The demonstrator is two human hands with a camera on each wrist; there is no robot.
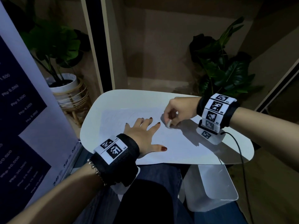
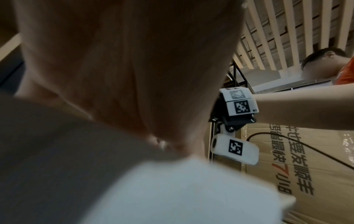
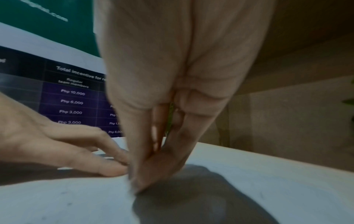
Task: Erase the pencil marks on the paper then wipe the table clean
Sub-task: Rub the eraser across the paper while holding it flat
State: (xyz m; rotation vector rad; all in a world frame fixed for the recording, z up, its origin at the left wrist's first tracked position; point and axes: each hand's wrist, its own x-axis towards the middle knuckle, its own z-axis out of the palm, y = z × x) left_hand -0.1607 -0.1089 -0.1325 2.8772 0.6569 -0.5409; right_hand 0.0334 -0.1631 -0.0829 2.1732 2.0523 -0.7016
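A white sheet of paper [image 1: 174, 143] lies on a small white table [image 1: 123, 97]; faint pencil lines show on its far left part. My left hand [image 1: 142, 133] lies flat on the paper with fingers spread, holding it down. My right hand [image 1: 174, 118] pinches a small white eraser [image 1: 168, 124] whose end touches the paper just right of the left index fingertip. In the right wrist view the right hand [image 3: 138, 186] points down onto the paper [image 3: 57, 201] with my left hand [image 3: 63, 148] flat beside it. The left wrist view is mostly filled by my blurred left hand [image 2: 114, 68].
A banner with a price table [image 1: 24, 110] stands at the left. Potted plants stand behind the table, one at the left [image 1: 63, 84] and one at the right [image 1: 223, 65]. A cable [image 1: 239, 152] runs from my right wrist. Another person [image 2: 329, 65] appears in the left wrist view.
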